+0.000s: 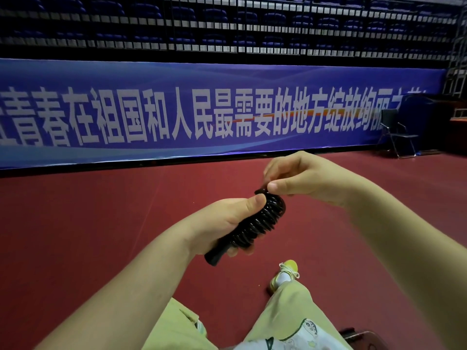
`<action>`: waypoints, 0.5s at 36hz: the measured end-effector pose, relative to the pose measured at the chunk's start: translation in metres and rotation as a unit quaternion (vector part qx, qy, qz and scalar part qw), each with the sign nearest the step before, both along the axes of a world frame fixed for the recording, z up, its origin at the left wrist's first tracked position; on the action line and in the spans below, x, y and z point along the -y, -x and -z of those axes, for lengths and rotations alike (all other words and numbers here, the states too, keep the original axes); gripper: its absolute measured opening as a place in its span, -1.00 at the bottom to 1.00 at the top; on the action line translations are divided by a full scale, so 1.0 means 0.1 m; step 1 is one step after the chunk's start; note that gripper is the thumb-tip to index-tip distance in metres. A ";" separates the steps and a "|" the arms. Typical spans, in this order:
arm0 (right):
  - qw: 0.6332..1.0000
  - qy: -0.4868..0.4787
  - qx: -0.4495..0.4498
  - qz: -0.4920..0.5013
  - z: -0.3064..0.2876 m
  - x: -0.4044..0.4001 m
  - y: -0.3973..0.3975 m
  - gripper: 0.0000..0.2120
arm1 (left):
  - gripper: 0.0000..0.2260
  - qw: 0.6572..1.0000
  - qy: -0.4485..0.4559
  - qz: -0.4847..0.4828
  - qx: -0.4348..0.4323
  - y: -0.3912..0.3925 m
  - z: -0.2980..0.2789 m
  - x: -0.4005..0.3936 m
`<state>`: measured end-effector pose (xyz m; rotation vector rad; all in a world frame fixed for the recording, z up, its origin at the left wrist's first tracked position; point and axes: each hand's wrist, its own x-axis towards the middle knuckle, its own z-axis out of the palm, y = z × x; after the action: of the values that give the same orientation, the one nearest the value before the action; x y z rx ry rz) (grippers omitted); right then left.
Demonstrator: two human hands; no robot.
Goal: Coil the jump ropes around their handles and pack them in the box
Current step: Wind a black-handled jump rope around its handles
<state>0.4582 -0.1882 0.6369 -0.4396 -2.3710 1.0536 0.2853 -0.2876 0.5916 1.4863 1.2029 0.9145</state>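
A black jump rope [255,223] is wound in tight coils around its black handles, held out in front of me above the red floor. My left hand [227,221] grips the coiled bundle from the left, thumb pressed on the top coils, with the bare handle end sticking out below the palm. My right hand [300,178] reaches in from the right and pinches the rope's end at the top of the bundle between thumb and fingers. No box is visible in the head view.
My legs in light green trousers [285,314] and a yellow shoe [285,274] are below the hands. Red sports floor [88,236] spreads all around. A blue banner [202,109] lines the far barrier, with a folding chair [396,132] at the right. A dark object [361,337] shows at the bottom right.
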 end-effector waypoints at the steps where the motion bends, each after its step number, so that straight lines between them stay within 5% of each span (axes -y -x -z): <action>1: 1.000 -0.003 0.004 -0.001 0.00 0.00 -0.01 -0.77 | -0.46 1.000 0.000 -0.001 -0.006 0.00 0.01 -0.01; 6: 0.998 -0.053 0.003 0.032 0.04 0.04 0.01 -0.92 | -0.46 1.000 -0.002 -0.008 -0.017 -0.01 0.03 -0.04; 10: 0.991 -0.116 0.017 0.067 0.10 0.07 0.05 -0.81 | -0.45 1.000 -0.003 -0.012 -0.017 -0.04 0.05 -0.09; 18: 0.974 0.095 -0.146 0.147 0.45 -0.16 -0.05 -0.80 | -0.41 0.999 0.053 -0.007 -0.009 -0.31 0.23 -0.40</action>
<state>0.4633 -0.1725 0.5920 -0.6363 -1.8888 1.1223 0.3167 -0.2473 0.5683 1.4057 1.2574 0.8357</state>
